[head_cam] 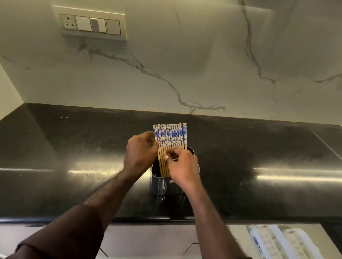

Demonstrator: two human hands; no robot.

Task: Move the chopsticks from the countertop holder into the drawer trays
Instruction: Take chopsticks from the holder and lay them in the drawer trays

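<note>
Head view: the chopsticks (170, 137) stand fanned in the holder (164, 184) on the desk (68, 145). Mid-shafts are pinched by the left hand (141, 150) and right hand (181, 166). Light, stiff and likely slippery, they are best gathered as a bundle.

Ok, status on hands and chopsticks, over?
Left hand, right hand: both pinching blue-patterned wooden chopsticks. Bundle upright in grey metal holder. White drawer trays open; path clear.

drawer trays (284, 247) cut off by bottom edge
</note>
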